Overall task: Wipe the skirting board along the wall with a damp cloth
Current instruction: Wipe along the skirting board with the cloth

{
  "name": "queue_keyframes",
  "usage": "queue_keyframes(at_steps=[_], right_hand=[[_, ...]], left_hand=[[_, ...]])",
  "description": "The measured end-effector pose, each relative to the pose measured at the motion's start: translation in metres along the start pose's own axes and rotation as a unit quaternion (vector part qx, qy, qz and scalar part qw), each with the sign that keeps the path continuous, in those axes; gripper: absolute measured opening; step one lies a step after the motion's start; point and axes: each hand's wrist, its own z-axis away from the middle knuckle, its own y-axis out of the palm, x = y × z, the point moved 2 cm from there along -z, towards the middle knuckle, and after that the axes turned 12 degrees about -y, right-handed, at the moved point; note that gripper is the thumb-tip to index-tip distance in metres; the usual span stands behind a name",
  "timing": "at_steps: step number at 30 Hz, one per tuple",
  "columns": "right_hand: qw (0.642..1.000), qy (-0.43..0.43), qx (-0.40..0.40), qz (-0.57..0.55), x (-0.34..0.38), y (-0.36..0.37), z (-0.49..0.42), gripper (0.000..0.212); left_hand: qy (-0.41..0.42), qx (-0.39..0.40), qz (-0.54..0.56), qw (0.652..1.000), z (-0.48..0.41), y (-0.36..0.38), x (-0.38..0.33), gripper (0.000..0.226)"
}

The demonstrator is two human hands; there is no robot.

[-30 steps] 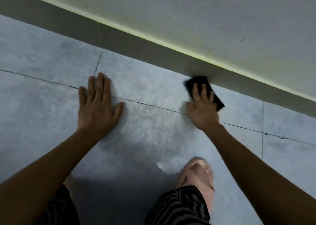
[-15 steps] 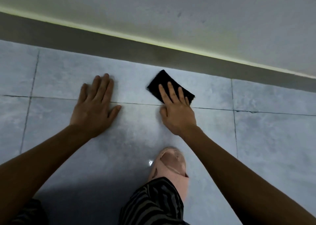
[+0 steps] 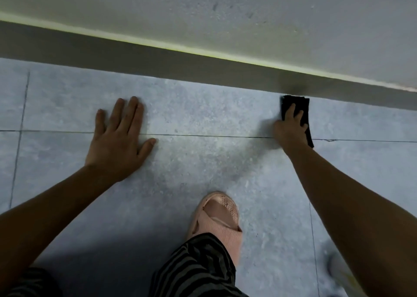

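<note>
— Where is the cloth [image 3: 297,107]?

— It is black and folded, flat on the floor tiles [image 3: 203,107], and its far edge meets the foot of the grey skirting board [image 3: 158,60] that runs under the pale wall [image 3: 248,15].

— Who holds it?

— The right hand [image 3: 291,130] presses down on it, its fingers fairly straight on top. Whether the thumb tucks under cannot be told.

— And the other hand?

— The left hand [image 3: 119,139] lies flat and spread on the tiles, well apart from the cloth, holding nothing.

— Anything nearer?

— A pink slipper [image 3: 217,217] and a striped trouser leg [image 3: 198,265].
</note>
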Motion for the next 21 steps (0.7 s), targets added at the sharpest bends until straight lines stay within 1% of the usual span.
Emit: queue_keyframes(at_steps=[3,4,5,8,10,11,14,16,18,19,20,21], right_hand=[[0.989,-0.131,0.003,0.075,0.01,0.003,0.007,0.066],[0.983,-0.157,0.008,0.091,0.007,0.001,0.007,0.067],[0.983,-0.155,0.012,0.093,0.002,-0.002,0.004,0.068],[0.996,-0.059,0.022,0.062,-0.008,-0.015,-0.009,0.07],[0.996,-0.016,0.026,0.083,-0.003,-0.018,-0.014,0.069],[0.994,-0.009,0.02,0.108,0.001,-0.02,-0.013,0.068],[0.98,-0.041,-0.009,0.192,0.022,-0.014,0.0,0.067],[0.974,-0.085,-0.03,0.206,0.039,-0.011,0.013,0.062],[0.978,-0.131,-0.058,0.149,0.058,-0.015,0.027,0.055],[0.983,-0.153,-0.057,0.086,0.07,-0.018,0.036,0.052],[0.985,-0.168,-0.037,-0.009,0.083,-0.021,0.045,0.049],[0.978,-0.17,0.009,-0.123,0.097,-0.022,0.058,0.048]], left_hand=[[0.004,0.0,0.006,1.0,0.0,0.0,0.0,0.08],[0.005,0.002,0.006,1.0,0.0,-0.001,0.0,0.08],[0.007,0.005,0.007,1.0,0.0,-0.002,0.0,0.08],[0.004,0.021,0.005,1.0,-0.001,-0.005,0.005,0.083],[0.006,0.032,0.007,0.999,-0.001,-0.006,0.008,0.083],[0.009,0.036,0.008,0.999,-0.001,-0.006,0.008,0.082],[-0.013,0.052,0.014,0.998,-0.004,-0.01,0.006,0.082],[-0.025,0.056,0.036,0.997,-0.001,-0.014,-0.001,0.079],[-0.033,0.037,0.112,0.992,0.004,-0.025,-0.011,0.071],[-0.051,0.03,0.175,0.983,0.007,-0.034,-0.015,0.066],[-0.087,0.039,0.251,0.963,0.009,-0.044,-0.018,0.062],[-0.143,0.084,0.345,0.924,0.01,-0.054,-0.02,0.059]])
